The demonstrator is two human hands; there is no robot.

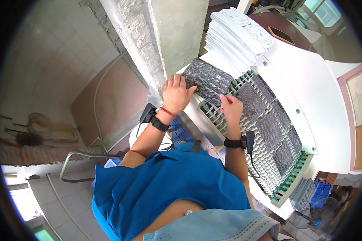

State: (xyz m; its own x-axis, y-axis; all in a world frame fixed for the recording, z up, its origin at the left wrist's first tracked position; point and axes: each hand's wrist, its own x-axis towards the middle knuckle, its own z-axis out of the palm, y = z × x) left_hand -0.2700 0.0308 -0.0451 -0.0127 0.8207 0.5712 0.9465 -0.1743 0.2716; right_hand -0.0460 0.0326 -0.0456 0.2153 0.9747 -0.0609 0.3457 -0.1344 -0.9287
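Observation:
A dark grey, mottled sheet (208, 80) with a glossy, crinkled surface lies at the head of a slatted conveyor bed. My left hand (175, 95) rests at its left edge, fingers stretched out and the thumb over the sheet. At the sheet's near right corner, my right hand (231, 107) has thumb and fingertips drawn together on the edge. The exact fingertip contact is hard to see. Similar dark pieces (251, 102) lie in rows on the pale conveyor links (265, 158), to the right of and beyond my right hand.
A tall stack of white printed paper (239, 38) stands beyond the sheet. White machine panels (301, 88) flank the conveyor, with a phone (281, 35) at the far right. A rough plaster pillar (177, 36) rises close to my left hand. A bent metal tube (74, 154) is at lower left.

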